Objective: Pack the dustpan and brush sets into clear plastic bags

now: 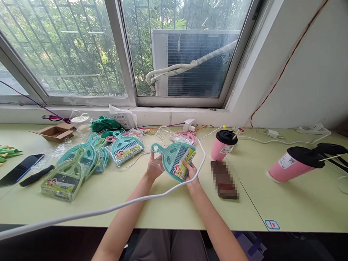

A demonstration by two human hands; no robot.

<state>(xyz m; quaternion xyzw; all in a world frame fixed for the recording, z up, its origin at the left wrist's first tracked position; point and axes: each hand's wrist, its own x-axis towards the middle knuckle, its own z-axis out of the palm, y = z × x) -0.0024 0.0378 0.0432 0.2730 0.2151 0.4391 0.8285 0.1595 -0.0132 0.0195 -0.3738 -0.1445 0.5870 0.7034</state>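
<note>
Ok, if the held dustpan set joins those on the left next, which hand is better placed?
Probably the left hand: it is nearer the other dustpan sets, at the handle side of the held set. The right hand holds the far side, fingers by the label.

two hands [155,168], two pink cups [292,165]
</note>
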